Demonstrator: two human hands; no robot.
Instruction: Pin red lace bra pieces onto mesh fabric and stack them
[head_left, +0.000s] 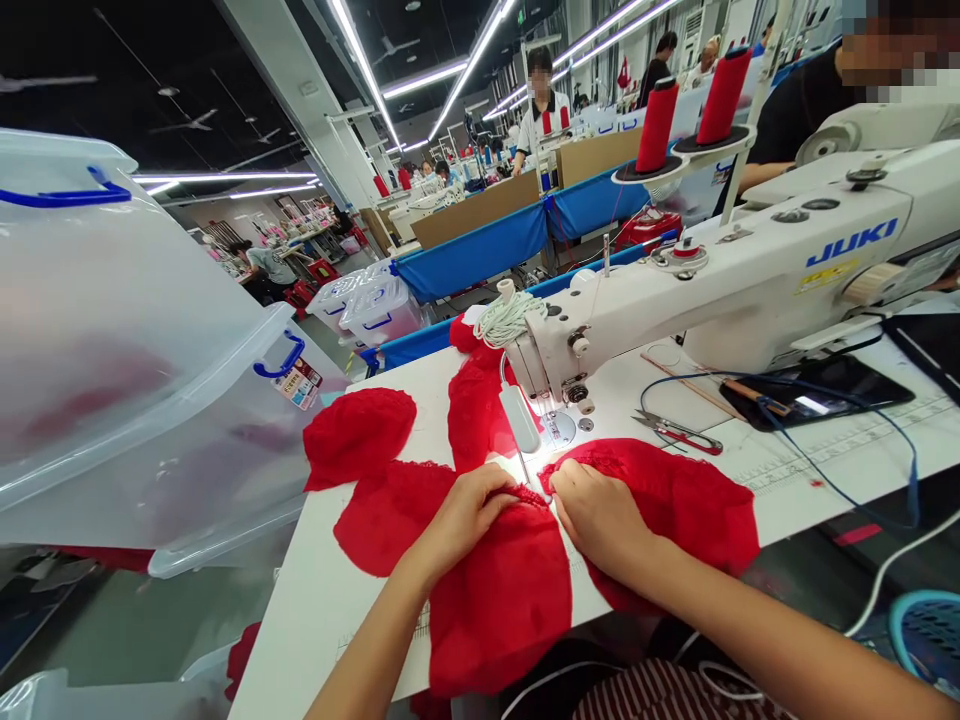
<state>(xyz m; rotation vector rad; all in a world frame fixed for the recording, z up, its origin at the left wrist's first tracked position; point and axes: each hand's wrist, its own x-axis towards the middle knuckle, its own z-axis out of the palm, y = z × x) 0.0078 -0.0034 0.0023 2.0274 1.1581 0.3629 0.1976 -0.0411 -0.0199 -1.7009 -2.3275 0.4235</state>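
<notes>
Left hand (461, 515) and right hand (596, 515), fingers curled, pinch red lace (499, 590), seemingly pointing toward the needle.

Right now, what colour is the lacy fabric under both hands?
Bright red lace fabric, plain in colour; the head view shows it, beside the white sewing machine.

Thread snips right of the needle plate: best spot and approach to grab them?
Probably grip the thread snips at the red-handled end, nearer the phone, coming from above on the right hand side. They lie flat on the white table with the metal tips pointing toward the sewing machine, whose arm overhangs behind, so from above in front looks clearest.
</notes>
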